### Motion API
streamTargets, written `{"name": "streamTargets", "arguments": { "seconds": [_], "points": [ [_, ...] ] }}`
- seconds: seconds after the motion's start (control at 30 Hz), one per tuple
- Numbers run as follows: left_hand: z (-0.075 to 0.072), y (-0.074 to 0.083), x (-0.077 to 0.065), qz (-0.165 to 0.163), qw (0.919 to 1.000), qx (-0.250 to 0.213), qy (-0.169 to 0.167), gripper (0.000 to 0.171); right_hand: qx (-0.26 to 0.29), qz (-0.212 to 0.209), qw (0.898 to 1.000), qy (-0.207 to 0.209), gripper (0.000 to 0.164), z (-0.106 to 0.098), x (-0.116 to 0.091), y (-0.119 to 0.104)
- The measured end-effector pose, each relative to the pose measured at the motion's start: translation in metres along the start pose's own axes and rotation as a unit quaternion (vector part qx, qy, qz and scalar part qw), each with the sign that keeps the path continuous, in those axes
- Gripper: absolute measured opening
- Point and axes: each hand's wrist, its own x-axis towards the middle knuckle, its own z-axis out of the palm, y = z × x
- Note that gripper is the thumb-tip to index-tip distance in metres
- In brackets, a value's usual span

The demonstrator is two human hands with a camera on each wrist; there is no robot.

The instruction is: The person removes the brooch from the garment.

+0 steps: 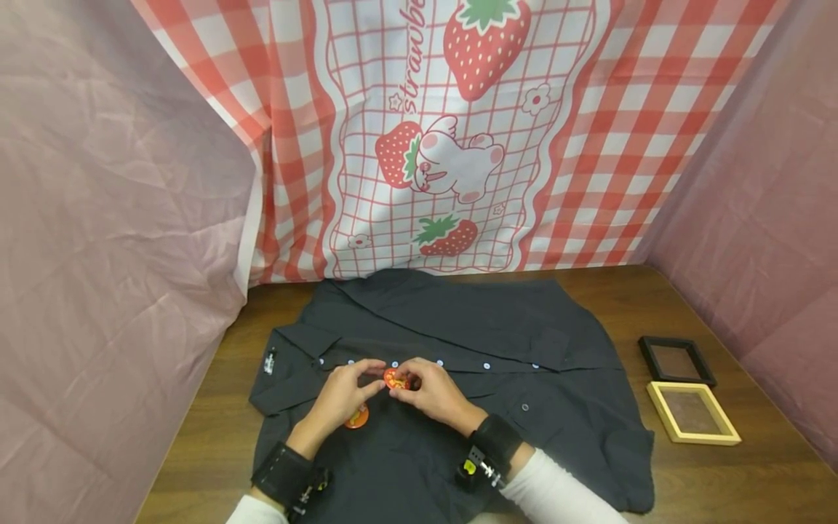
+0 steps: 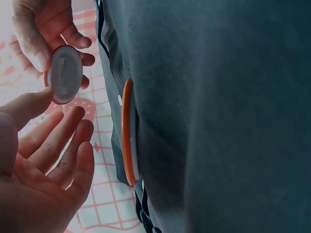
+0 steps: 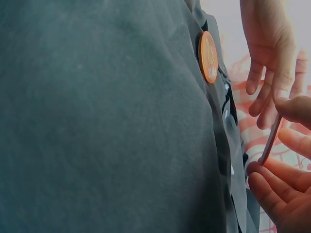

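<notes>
A round red badge (image 1: 392, 378) with a yellowish design is pinched at its edges by my right hand (image 1: 433, 393). The left wrist view shows its white back (image 2: 73, 82) with a pin across it. My left hand (image 1: 343, 397) is right beside it, thumb tip at the badge's rim and the other fingers loosely extended. Below the hands spreads a dark button-up shirt (image 1: 406, 458). A second, orange badge (image 1: 357, 418) sits on the shirt near my left wrist; both wrist views show it against the fabric, and the right wrist view shows its face (image 3: 209, 57).
To the right on the wooden table (image 1: 766, 407) lie a black frame (image 1: 703, 371) and a light yellow frame (image 1: 703, 439). A red-checked strawberry cloth (image 1: 576, 182) hangs behind, with pink fabric (image 1: 118, 218) at both sides. White buttons run along the shirt's front.
</notes>
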Motion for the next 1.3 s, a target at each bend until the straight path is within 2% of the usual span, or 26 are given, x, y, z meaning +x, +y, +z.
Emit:
{"name": "streamTargets", "arguments": {
  "seconds": [0.1, 0.33, 0.57, 0.9, 1.3],
  "points": [
    [0.001, 0.001, 0.0, 0.004, 0.9998, 0.016, 0.004, 0.026, -0.004, -0.009, 1.0, 0.001, 0.022, -0.001, 0.0, -0.001],
    [0.002, 0.001, 0.0, 0.005, 0.9992, 0.038, -0.01, 0.025, -0.015, -0.016, 1.0, 0.006, 0.023, -0.005, -0.002, -0.003],
    [0.005, 0.002, -0.002, 0.024, 0.9982, 0.054, 0.004, 0.038, -0.049, -0.023, 0.998, 0.02, 0.023, -0.006, -0.003, -0.003],
    [0.007, 0.008, -0.005, 0.028, 0.9936, 0.107, 0.024, 0.035, -0.079, -0.052, 0.994, 0.053, 0.025, -0.008, -0.004, -0.004],
    [0.004, 0.009, -0.005, 0.021, 0.9892, 0.142, 0.031, 0.037, -0.109, -0.056, 0.991, 0.056, 0.027, -0.012, -0.006, -0.005]
  ]
}}
